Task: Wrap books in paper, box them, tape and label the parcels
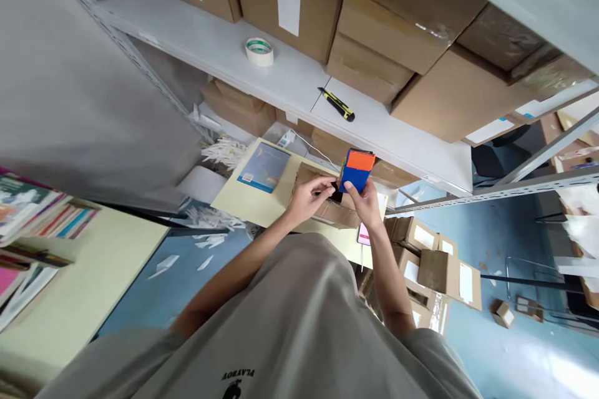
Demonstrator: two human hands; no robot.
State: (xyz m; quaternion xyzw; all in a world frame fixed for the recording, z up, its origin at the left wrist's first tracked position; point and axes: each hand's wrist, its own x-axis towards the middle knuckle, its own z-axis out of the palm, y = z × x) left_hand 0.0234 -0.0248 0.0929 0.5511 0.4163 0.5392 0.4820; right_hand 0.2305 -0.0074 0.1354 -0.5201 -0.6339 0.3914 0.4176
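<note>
My right hand point(366, 198) grips a small blue and orange book point(357, 170) by its lower end, holding it upright over an open cardboard box point(334, 212) on a pale yellow table point(243, 199). My left hand point(309, 194) is closed in a pinch at the book's lower left corner, its fingertips touching the book just above the box opening. What lies inside the box is hidden by my hands.
A blue-covered book point(264, 166) lies on the table to the left. A grey shelf point(290, 84) carries a tape roll point(259, 51), a yellow-black utility knife point(337, 105) and large cartons. Small cartons point(437, 265) sit on the blue floor at right; books point(32, 212) stack at left.
</note>
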